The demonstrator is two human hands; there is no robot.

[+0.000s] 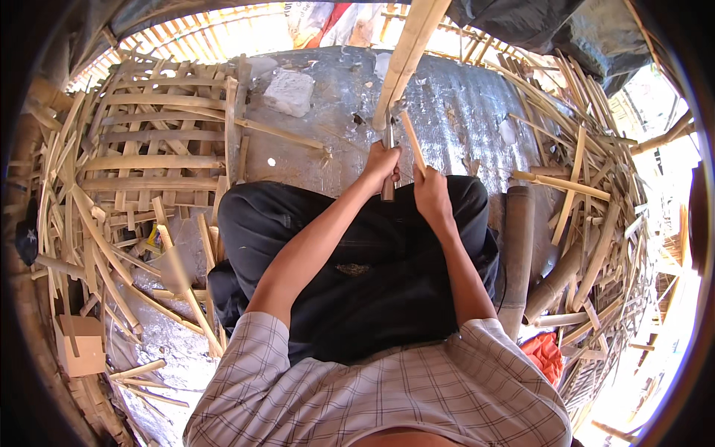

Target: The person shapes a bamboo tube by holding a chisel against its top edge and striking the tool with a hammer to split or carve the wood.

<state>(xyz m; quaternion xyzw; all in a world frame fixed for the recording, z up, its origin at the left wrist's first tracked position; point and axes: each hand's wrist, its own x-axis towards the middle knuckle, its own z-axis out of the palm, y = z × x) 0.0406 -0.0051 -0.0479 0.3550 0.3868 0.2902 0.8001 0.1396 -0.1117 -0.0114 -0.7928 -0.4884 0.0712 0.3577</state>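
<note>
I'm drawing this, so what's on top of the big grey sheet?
On the grey sheet, a white block lies far back, and a thin stick reaches over the left side. The trousers, left hand and right hand cover parts; what's there can't be seen.

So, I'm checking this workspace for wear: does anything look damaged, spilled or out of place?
The grey sheet looks worn, with a pale patch and a dark spot, perhaps a hole. A crumpled orange cloth near the thick bamboo pole at right seems stray among the bamboo. No spill is evident.
</note>
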